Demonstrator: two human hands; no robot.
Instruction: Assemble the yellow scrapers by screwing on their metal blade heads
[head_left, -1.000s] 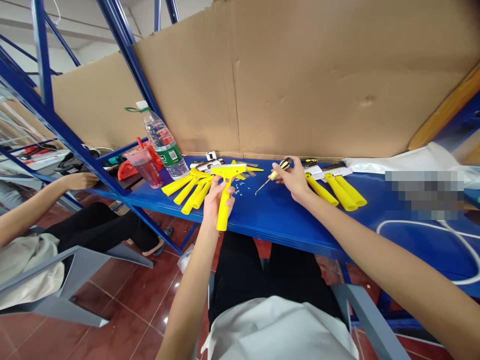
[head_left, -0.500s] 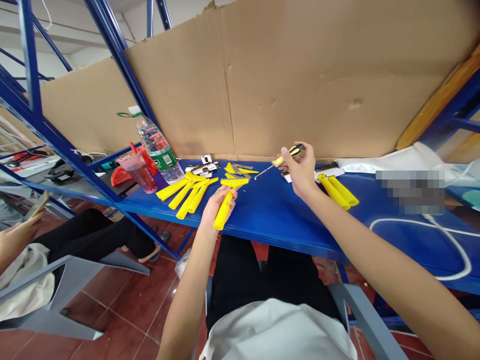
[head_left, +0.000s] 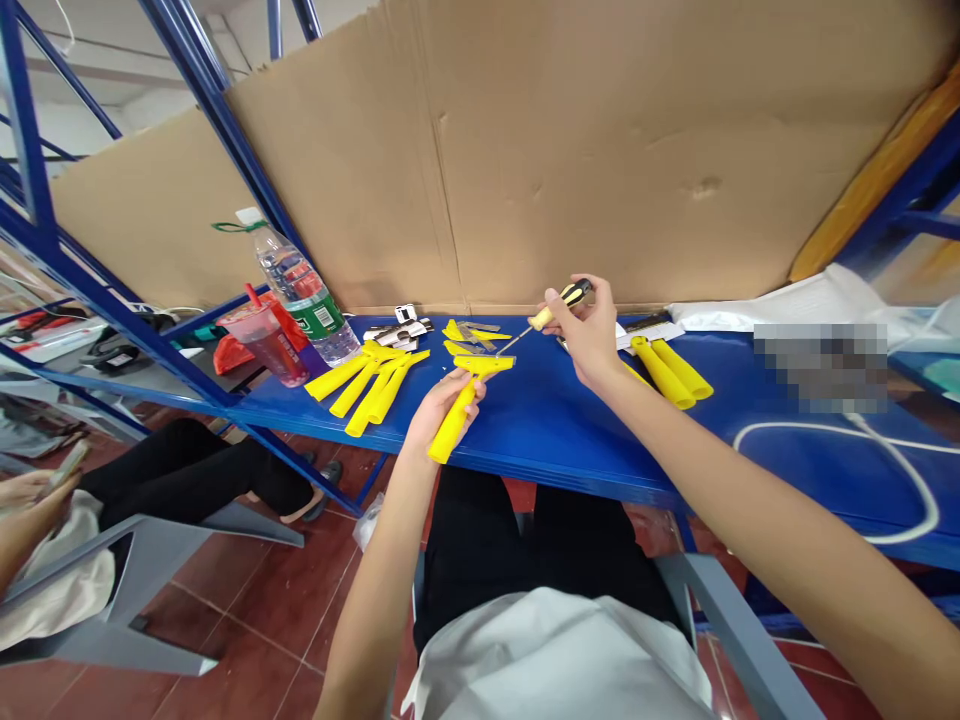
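Yellow scraper (head_left: 452, 425) above the near edge, clasped by the fingers of the left hand (head_left: 436, 408); head far, handle slanting near-left. Screwdriver (head_left: 541, 317) grasped in the right hand (head_left: 590, 332), farther right, shaft sloping left to the scraper's head; contact too fine to tell. Blue bench (head_left: 551, 420) beneath, cardboard panel (head_left: 600, 150) behind, seated co-worker (head_left: 176, 468) left.
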